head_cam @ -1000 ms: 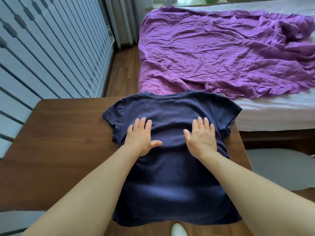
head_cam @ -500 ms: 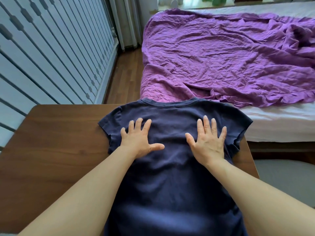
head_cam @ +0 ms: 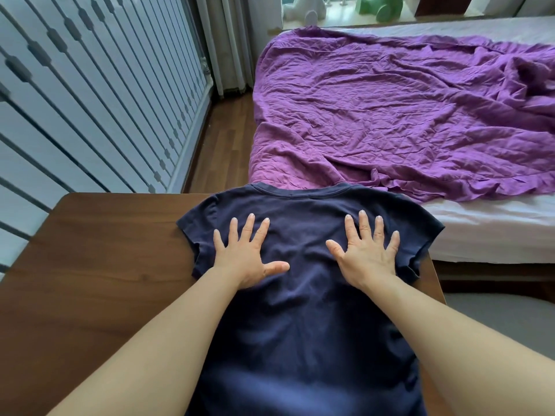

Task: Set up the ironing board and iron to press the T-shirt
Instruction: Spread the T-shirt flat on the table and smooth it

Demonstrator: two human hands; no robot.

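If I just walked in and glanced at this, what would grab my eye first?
Probably the two bare hands, left hand and right hand, spread flat on a navy T-shirt lying on a brown wooden table. Next, the crumpled purple bedspread on the bed just beyond.

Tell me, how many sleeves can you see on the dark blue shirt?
2. The left sleeve lies flat on the wooden table; the right sleeve lies at the table's right edge, beside the right hand.
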